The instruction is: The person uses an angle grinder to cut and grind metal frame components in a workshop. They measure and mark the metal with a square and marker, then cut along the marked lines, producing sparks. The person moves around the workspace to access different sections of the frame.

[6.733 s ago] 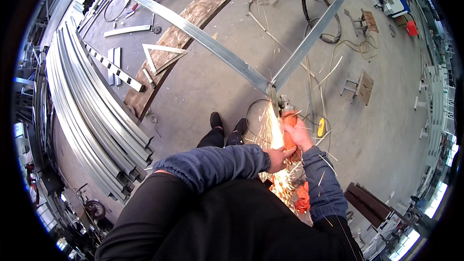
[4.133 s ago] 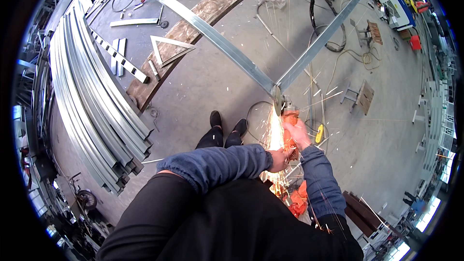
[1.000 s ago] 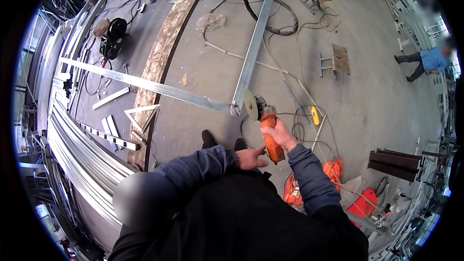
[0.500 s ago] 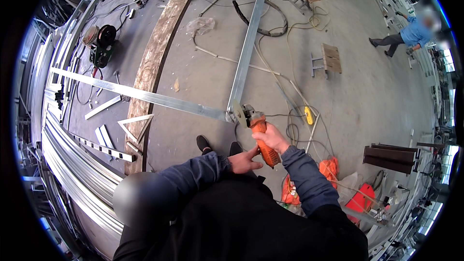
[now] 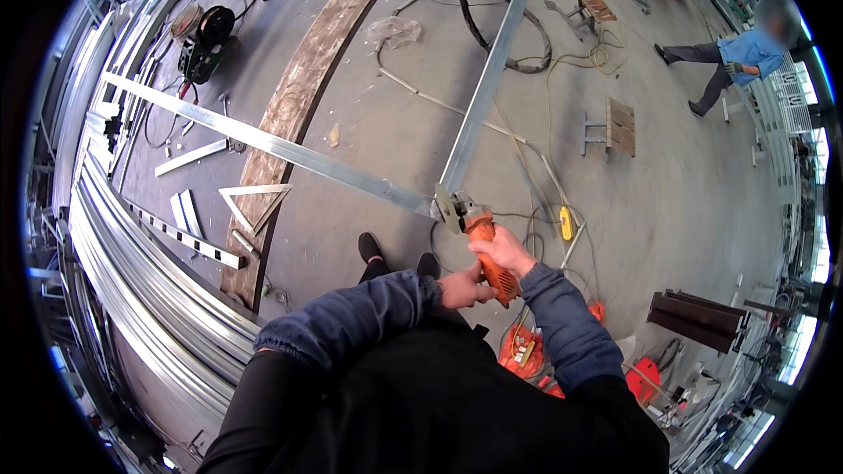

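An orange angle grinder (image 5: 499, 274) is in both my hands, tilted with its head toward the far left. My right hand (image 5: 507, 252) is wrapped round the body from the right. At the rear of the grinder, my left hand (image 5: 464, 288) grips from the left, its fingertips partly hidden. The grinder's disc (image 5: 447, 209) is at the corner where two galvanized metal bars meet; whether it touches cannot be told. One bar (image 5: 290, 151) runs off to the left, the other bar (image 5: 488, 88) runs away from me.
A stained wooden plank (image 5: 307, 79) lies under the left bar. A metal triangle (image 5: 255, 204) and a stack of shiny profiles (image 5: 140, 272) are on the left. Cables and a yellow switch box (image 5: 566, 223) lie right. Small wooden stools (image 5: 620, 128) stand farther off. A person (image 5: 746, 57) walks at far right.
The view has shifted, so the bars and grinder appear farther right. Both hands keep their hold, with the disc still at the corner. The person at far right has taken a step.
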A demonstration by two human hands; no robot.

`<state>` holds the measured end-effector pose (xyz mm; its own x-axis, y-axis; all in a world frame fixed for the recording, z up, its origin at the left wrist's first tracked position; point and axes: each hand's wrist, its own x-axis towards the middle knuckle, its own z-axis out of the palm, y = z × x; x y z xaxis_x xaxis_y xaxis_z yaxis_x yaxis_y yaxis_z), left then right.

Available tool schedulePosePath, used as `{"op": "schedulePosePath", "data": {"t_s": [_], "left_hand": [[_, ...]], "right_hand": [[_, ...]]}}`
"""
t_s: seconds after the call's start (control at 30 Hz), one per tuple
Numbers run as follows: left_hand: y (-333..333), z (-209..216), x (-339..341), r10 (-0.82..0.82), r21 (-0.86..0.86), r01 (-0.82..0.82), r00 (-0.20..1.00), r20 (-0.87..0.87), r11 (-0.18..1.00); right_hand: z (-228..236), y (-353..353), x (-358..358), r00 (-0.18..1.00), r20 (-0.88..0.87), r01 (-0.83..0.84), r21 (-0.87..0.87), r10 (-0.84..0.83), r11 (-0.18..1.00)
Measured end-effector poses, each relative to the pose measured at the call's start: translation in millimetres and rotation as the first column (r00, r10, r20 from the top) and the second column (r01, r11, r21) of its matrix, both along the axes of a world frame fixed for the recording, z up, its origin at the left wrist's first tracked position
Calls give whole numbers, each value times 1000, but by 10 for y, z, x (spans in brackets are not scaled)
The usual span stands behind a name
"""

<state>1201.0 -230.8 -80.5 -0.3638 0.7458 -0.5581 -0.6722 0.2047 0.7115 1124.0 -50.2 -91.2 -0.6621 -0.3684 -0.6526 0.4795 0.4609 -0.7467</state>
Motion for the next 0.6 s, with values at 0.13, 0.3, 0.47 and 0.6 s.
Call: {"op": "schedulePosePath", "data": {"t_s": [0.13,0.3,0.47,0.6], "left_hand": [[-61,49,-12,38,15,-38,999,-14,999],[-145,115,-42,42,14,-41,999,-27,999],[-140,26,1,87,39,-86,996,-14,995],[-139,10,14,100,31,-100,995,-2,994]], "right_hand": [[3,-69,-13,1000,-26,-4,40,5,999],[29,-136,-56,1000,7,-30,62,29,998],[55,-186,-55,1000,3,-8,46,8,999],[35,-180,-69,1000,18,-21,63,20,998]]}}
